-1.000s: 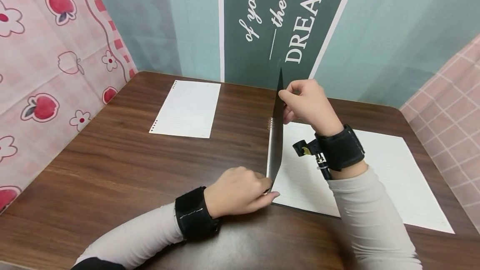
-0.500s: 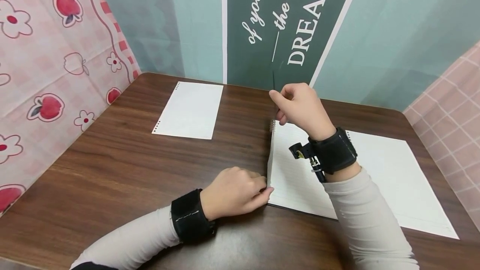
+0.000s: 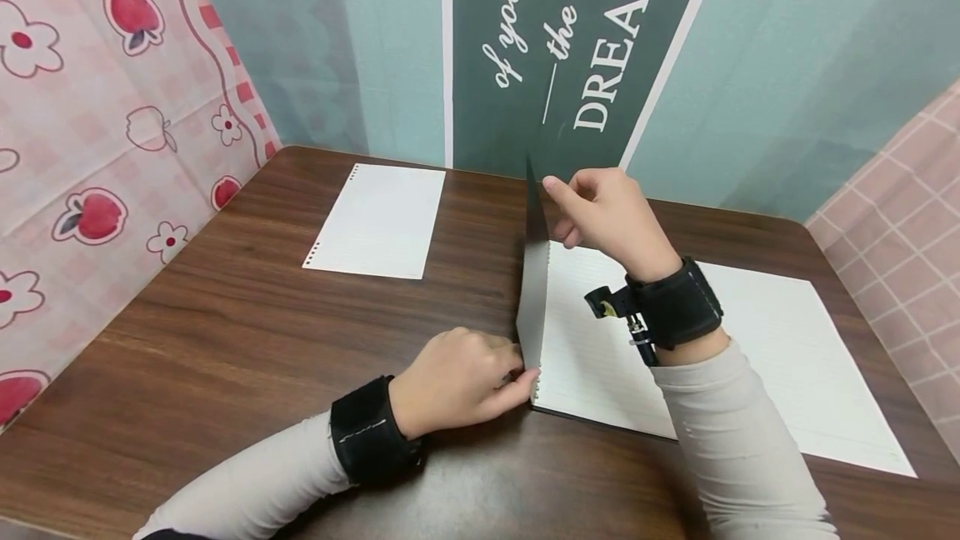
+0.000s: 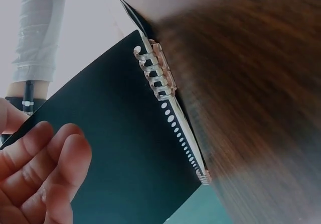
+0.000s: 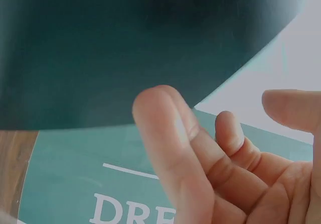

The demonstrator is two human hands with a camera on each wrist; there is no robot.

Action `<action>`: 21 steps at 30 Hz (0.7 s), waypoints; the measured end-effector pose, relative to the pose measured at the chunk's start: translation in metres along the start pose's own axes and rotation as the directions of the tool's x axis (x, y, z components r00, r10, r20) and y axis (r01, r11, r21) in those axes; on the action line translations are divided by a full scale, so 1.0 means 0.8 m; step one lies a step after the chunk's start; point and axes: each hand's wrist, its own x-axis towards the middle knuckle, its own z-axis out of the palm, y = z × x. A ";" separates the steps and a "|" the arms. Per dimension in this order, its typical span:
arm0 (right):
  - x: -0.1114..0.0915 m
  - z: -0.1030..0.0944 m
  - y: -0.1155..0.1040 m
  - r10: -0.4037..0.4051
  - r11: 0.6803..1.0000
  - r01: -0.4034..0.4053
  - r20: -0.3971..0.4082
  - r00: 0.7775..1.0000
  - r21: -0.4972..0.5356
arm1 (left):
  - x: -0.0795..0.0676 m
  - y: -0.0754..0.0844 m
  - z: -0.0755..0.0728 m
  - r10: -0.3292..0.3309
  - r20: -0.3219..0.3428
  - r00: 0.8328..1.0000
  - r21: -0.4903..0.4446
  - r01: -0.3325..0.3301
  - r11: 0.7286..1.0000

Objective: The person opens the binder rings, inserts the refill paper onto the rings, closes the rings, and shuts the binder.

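A ring-bound notebook (image 3: 600, 340) with lined white pages lies at the right of the table. Its dark cover (image 3: 534, 290) stands nearly upright along the spine, leaning left. Pale rings (image 4: 156, 73) run through the punched holes there. At the near end of the spine my left hand (image 3: 465, 377) holds the cover's lower edge, thumb on the page side and curled fingers (image 4: 70, 158) on the other. Up by the cover's far top part is my right hand (image 3: 603, 211), thumb and fingers apart. One of its fingers (image 5: 160, 118) overlaps the cover's edge in the right wrist view.
A loose white sheet (image 3: 371, 223) with punched holes lies at the back left of the wooden table (image 3: 247, 340). Another white sheet (image 3: 795, 348) lies right of the notebook, partly behind the right forearm. Patterned cloths hang around the table's back and sides.
The cover has swung from the right hand's pinch to leaning left, away from its fingers, baring the pages. The left hand has shifted slightly left.
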 end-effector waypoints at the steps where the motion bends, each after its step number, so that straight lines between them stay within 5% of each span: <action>1: 0.000 -0.001 0.003 -0.003 1.000 0.003 -0.005 1.000 -0.008 | 0.000 0.000 -0.001 0.000 0.001 1.000 -0.001 0.000 1.000; 11: -0.012 -0.018 0.046 0.014 0.991 -0.019 -0.041 0.999 -0.136 | -0.008 -0.004 -0.005 -0.036 -0.007 0.999 -0.016 0.036 0.999; 21: -0.026 -0.032 0.091 0.121 0.979 -0.117 0.015 0.993 -0.168 | -0.019 -0.008 -0.010 -0.099 -0.031 0.995 0.006 0.099 0.995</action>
